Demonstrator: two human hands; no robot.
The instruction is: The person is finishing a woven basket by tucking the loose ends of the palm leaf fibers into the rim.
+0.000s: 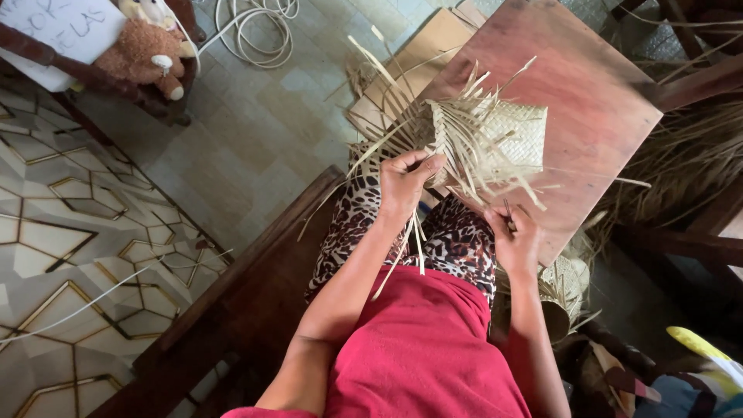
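Reddish wooden table (588,85) over tiled floor (255,131); half-woven straw basket (495,135) gripped by left hand (404,179); strand pinched by right hand (512,232). Weaving midway; next tuck needs tension.

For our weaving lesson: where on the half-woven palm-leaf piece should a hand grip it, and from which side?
Grip the woven piece on its tight, finished panel, coming from the far right edge. That part looks flat and firm, while the near and left sides bristle with loose strips that would likely bend or slip.
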